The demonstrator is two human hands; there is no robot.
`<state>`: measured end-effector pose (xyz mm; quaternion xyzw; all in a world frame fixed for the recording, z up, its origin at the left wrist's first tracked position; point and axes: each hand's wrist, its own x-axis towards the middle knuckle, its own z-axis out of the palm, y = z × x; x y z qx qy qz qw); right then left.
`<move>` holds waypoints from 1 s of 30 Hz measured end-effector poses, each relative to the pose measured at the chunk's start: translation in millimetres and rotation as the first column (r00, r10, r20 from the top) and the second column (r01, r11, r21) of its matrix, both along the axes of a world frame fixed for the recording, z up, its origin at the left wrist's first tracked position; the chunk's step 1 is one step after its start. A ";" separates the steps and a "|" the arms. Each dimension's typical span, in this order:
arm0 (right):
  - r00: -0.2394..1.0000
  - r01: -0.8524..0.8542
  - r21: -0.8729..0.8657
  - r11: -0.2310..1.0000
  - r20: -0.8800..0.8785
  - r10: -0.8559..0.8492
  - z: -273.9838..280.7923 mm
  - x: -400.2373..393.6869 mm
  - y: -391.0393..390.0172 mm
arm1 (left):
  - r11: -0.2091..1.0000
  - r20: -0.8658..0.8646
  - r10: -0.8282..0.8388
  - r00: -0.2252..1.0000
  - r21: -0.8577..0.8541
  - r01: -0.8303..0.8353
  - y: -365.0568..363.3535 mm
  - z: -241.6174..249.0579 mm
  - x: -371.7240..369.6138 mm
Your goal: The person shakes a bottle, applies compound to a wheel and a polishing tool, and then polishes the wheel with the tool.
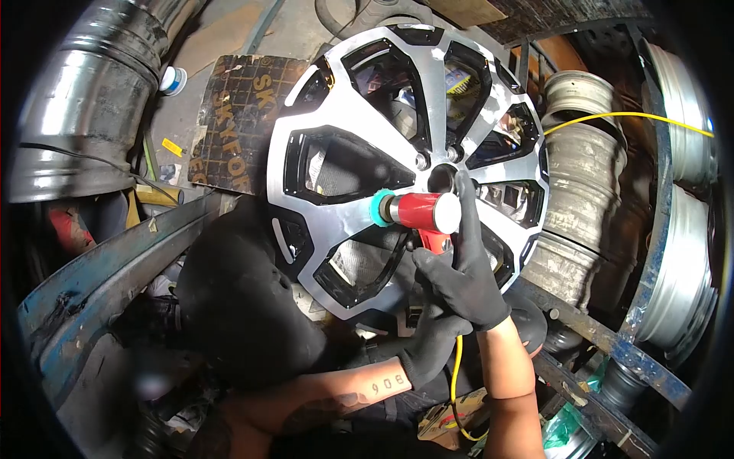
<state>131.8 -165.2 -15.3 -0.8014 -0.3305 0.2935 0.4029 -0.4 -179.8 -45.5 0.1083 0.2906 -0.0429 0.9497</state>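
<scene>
A large alloy wheel (359, 115) with silver spokes and black pockets faces the camera. In front of its hub is a red power tool (419, 212) with a round teal pad (380, 208) touching or very near a lower left spoke. My right hand (466, 279), in a black glove, is wrapped round the tool's handle, one finger stretched up along the wheel's centre. Below it, my left hand (436, 344), also black-gloved, is closed at the base of the tool beside the right wrist. A yellow hose (456, 382) hangs down from there.
Stacked rims (579, 183) lie on the right, with more rims (673, 268) behind a blue metal frame (650, 229). Large metal cylinders (92, 107) stand at the left. A printed board (222, 115) lies behind the wheel. A blue rail (115, 268) crosses the lower left.
</scene>
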 end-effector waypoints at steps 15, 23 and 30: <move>0.998 -0.059 -0.080 0.995 -0.020 0.057 22.7 -2.1 4.4 | 0.970 0.045 0.243 0.969 -0.019 -0.243 95.9 10.6 44.6; 0.998 0.019 -0.109 0.994 -0.050 -0.025 8.8 -0.8 -3.0 | 0.950 -0.069 0.313 0.947 0.012 -0.313 93.1 9.5 59.2; 0.997 -0.011 -0.128 0.992 -0.078 0.001 -0.4 2.4 2.3 | 0.912 -0.223 0.405 0.887 0.032 -0.408 83.0 -9.2 67.0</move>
